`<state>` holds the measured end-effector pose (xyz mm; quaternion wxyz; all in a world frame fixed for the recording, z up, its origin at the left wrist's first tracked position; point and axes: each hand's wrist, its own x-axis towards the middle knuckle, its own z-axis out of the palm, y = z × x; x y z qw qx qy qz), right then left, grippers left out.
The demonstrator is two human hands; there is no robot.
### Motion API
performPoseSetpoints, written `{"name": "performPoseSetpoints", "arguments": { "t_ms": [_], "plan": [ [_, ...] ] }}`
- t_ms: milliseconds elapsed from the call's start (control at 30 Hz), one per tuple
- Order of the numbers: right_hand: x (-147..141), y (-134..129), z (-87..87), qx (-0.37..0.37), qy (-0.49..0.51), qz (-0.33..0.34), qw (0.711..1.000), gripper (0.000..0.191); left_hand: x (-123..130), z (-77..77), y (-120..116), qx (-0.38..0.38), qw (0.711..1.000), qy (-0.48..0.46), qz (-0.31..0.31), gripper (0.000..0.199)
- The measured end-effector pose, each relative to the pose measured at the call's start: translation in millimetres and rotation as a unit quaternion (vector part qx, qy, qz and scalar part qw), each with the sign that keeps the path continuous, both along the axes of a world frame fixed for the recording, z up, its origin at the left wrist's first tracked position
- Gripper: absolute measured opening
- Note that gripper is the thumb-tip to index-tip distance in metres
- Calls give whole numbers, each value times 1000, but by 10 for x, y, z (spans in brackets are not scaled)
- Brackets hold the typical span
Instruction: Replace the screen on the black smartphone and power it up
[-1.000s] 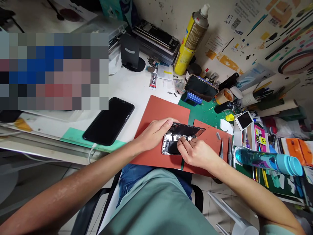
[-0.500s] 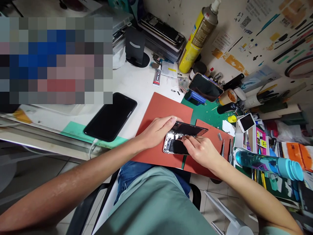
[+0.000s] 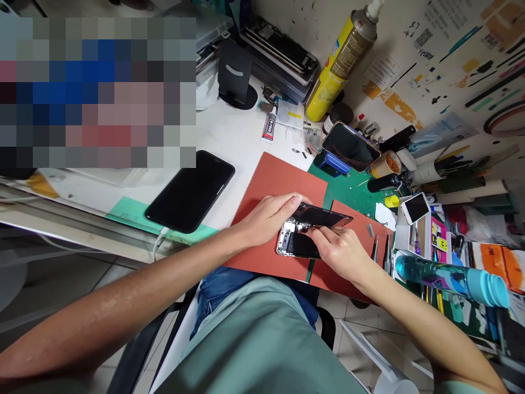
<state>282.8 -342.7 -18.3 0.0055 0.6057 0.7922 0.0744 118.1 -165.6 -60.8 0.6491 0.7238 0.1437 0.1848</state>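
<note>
An opened smartphone (image 3: 301, 244) lies over the reddish-brown mat (image 3: 262, 262), its inner parts and black battery showing. Its screen panel (image 3: 324, 215) is tilted up along the far side. My left hand (image 3: 275, 214) grips that panel at its left end, thumb on top and the other fingers mostly hidden behind. Over the phone's interior, my right hand (image 3: 337, 247) has its fingertips pinched together near the middle of the frame. Whatever is between those fingertips is too small and covered to make out.
A black phone (image 3: 191, 191) lies on the white table at left, by a white cable. Tweezers (image 3: 388, 254) and a blue bottle (image 3: 451, 279) are at right. Behind stand a phone on a blue holder (image 3: 350, 146), a yellow spray can (image 3: 342, 63) and a glue tube (image 3: 269, 127).
The view has shifted slightly, so the surroundings sit a little further right. My right fingertips have moved slightly within the phone, and the white patch beside them shows less. My left hand keeps its hold.
</note>
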Motion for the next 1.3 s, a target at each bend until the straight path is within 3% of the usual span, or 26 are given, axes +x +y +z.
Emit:
{"name": "performPoseSetpoints", "arguments": {
  "t_ms": [500, 800, 1033, 1300],
  "plan": [
    [-29, 16, 33, -4, -38, -4, 999, 22, -8, 31, -5, 0, 1000, 9, -5, 55],
    [-131, 70, 114, -36, -139, 67, 987, 23, -7, 27, -4, 6, 1000, -1, 2, 53],
    [-207, 49, 136, 36, -206, 141, 968, 22, -12, 26, -2, 5, 1000, -4, -2, 55],
    [-237, -27, 70, 87, -144, 74, 983, 23, -3, 31, 4, 16, 1000, -2, -8, 50]
  ]
}}
